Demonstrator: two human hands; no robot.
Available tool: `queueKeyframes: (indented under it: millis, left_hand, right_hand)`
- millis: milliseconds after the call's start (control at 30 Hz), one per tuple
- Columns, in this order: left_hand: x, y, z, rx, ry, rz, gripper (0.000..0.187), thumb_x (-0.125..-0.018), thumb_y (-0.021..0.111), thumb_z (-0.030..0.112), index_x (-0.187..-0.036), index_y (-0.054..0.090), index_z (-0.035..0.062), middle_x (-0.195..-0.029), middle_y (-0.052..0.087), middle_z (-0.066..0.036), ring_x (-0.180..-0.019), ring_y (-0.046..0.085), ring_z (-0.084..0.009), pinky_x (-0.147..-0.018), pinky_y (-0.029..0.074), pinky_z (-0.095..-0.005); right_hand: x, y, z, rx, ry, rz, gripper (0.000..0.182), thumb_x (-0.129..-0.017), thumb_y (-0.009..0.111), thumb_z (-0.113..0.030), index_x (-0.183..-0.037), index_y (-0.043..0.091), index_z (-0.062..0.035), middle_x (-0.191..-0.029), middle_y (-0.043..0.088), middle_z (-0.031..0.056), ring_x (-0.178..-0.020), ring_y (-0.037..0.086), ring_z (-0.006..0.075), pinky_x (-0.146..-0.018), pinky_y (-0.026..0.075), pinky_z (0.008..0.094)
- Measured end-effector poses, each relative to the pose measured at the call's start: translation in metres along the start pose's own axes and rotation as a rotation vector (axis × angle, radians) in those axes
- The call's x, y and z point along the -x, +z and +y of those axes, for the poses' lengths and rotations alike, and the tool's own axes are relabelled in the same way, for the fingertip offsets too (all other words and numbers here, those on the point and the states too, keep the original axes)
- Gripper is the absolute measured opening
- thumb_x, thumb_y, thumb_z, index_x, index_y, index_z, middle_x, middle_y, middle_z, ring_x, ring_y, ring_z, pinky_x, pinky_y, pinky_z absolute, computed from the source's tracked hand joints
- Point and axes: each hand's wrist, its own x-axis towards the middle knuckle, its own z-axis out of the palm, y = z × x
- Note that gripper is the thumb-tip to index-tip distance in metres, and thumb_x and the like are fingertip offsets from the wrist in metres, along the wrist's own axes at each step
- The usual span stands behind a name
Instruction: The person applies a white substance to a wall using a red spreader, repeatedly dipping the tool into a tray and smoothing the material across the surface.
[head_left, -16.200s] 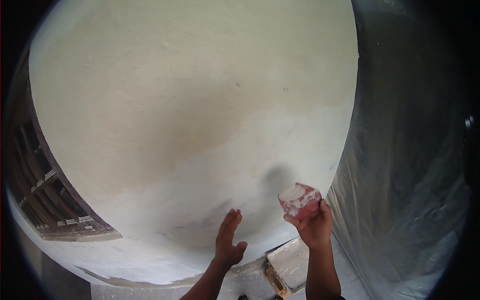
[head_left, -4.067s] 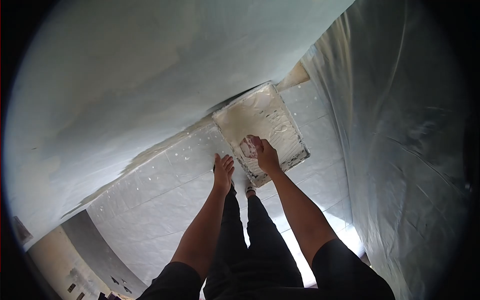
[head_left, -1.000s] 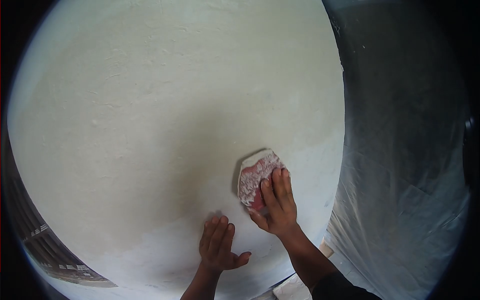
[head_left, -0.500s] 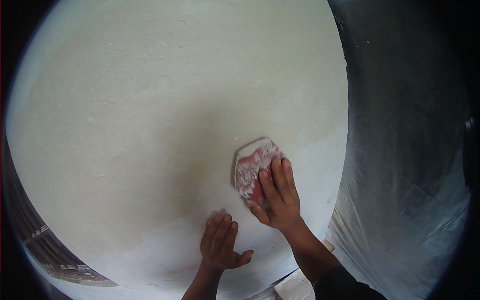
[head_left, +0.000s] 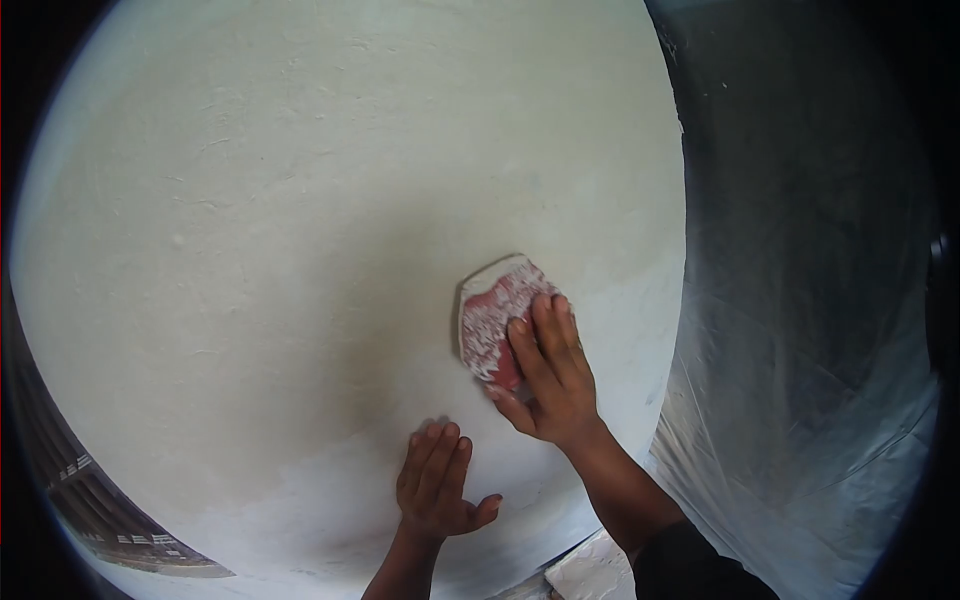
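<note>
Under my right hand (head_left: 555, 385) is a red sanding pad (head_left: 495, 312), thickly coated in white dust and pale along its edges. My fingers lie over its lower right part, with the thumb along its bottom edge, pressing it against a large off-white plastered surface (head_left: 270, 240). Below and to the left, my left hand (head_left: 435, 485) rests flat on the same surface. Its fingers point up, its thumb sticks out to the right, and it holds nothing. The pad's underside is hidden.
Clear plastic sheeting (head_left: 790, 400) hangs to the right, past the surface's edge. A dusty white slab (head_left: 592, 572) lies at the bottom, near my right forearm. Dark ribbed material (head_left: 120, 510) shows at the lower left.
My right hand and the sanding pad have slid up and slightly left across the surface. My left hand keeps its place, while the whole view has shifted slightly.
</note>
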Motion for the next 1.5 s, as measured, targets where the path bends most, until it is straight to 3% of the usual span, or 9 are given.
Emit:
queueKeyframes:
  millis: [267,367,467,533,733,967,1200,1333,1500]
  left_hand:
    - [0.001,0.001,-0.002,0.018,0.012,-0.03,0.066,-0.092,0.04,0.052,-0.112,0.059,-0.0073,-0.119,0.06,-0.024,-0.119,0.054,-0.0401,-0.104,0.038,-0.0508]
    - [-0.001,-0.001,0.001,0.014,0.001,-0.005,0.059,-0.093,0.042,0.049,-0.111,0.061,-0.0038,-0.118,0.061,-0.021,-0.113,0.059,-0.0361,-0.101,0.043,-0.0492]
    - [0.001,0.001,0.0,0.013,0.002,-0.035,0.065,-0.092,0.04,0.052,-0.112,0.059,-0.007,-0.119,0.06,-0.023,-0.119,0.054,-0.0399,-0.105,0.038,-0.0504]
    - [-0.002,0.0,0.001,0.011,0.002,0.001,0.058,-0.093,0.043,0.049,-0.11,0.062,-0.0036,-0.118,0.062,-0.021,-0.113,0.059,-0.0357,-0.101,0.043,-0.0491]
    - [-0.002,0.0,0.001,0.026,-0.005,0.002,0.058,-0.093,0.044,0.049,-0.11,0.062,-0.0033,-0.118,0.061,-0.02,-0.113,0.059,-0.0357,-0.101,0.043,-0.0491]
    - [0.003,0.003,0.0,0.018,0.002,-0.023,0.063,-0.093,0.04,0.05,-0.111,0.059,-0.0069,-0.118,0.06,-0.023,-0.117,0.055,-0.0398,-0.104,0.038,-0.051]
    - [0.002,0.002,-0.001,0.026,0.004,-0.018,0.063,-0.093,0.039,0.05,-0.11,0.06,-0.0071,-0.117,0.061,-0.023,-0.117,0.055,-0.0394,-0.104,0.038,-0.0509]
    - [0.002,0.002,0.0,0.024,0.0,-0.021,0.063,-0.093,0.04,0.05,-0.109,0.061,-0.0073,-0.117,0.061,-0.023,-0.117,0.055,-0.0394,-0.105,0.038,-0.0504]
    - [0.0,0.001,0.001,0.025,-0.007,-0.005,0.06,-0.093,0.041,0.049,-0.109,0.062,-0.0052,-0.117,0.062,-0.021,-0.116,0.057,-0.0369,-0.103,0.04,-0.0494]
  right_hand:
    - [0.053,-0.007,0.002,0.039,0.029,-0.086,0.061,-0.082,0.07,-0.03,-0.132,0.052,0.0006,-0.14,0.042,0.0295,-0.136,0.032,0.0447,-0.107,0.033,0.0548]
    - [0.041,-0.006,0.0,0.04,0.038,-0.051,0.062,-0.083,0.069,-0.031,-0.132,0.052,0.0012,-0.14,0.041,0.0298,-0.137,0.032,0.0445,-0.107,0.033,0.0549]
    - [0.012,0.0,0.0,0.026,0.014,-0.012,0.062,-0.083,0.068,-0.032,-0.132,0.052,0.0015,-0.14,0.041,0.0299,-0.137,0.031,0.0449,-0.107,0.033,0.0554]
    - [0.009,0.003,0.001,0.073,-0.001,-0.058,0.061,-0.084,0.068,-0.032,-0.132,0.051,0.0019,-0.14,0.041,0.0302,-0.136,0.032,0.0456,-0.107,0.033,0.0559]
    - [0.07,-0.006,0.003,0.053,0.01,-0.085,0.061,-0.085,0.067,-0.032,-0.132,0.051,0.0024,-0.141,0.04,0.0304,-0.135,0.034,0.0464,-0.107,0.033,0.0562]
    - [0.013,0.001,0.005,0.081,-0.007,-0.029,0.065,-0.084,0.069,-0.034,-0.134,0.049,0.002,-0.142,0.039,0.0306,-0.134,0.034,0.0469,-0.106,0.033,0.0562]
    - [0.077,-0.006,-0.003,0.031,0.053,-0.083,0.063,-0.085,0.068,-0.033,-0.134,0.049,0.0021,-0.141,0.038,0.0318,-0.135,0.032,0.0478,-0.107,0.032,0.0572]
    - [0.034,-0.002,-0.005,0.032,0.029,0.006,0.065,-0.084,0.069,-0.032,-0.134,0.048,0.0028,-0.142,0.037,0.0317,-0.136,0.031,0.0475,-0.107,0.032,0.0562]
    - [0.029,0.004,-0.001,0.085,0.034,-0.07,0.064,-0.084,0.068,-0.032,-0.134,0.049,0.0029,-0.142,0.038,0.0301,-0.136,0.032,0.046,-0.107,0.032,0.0554]
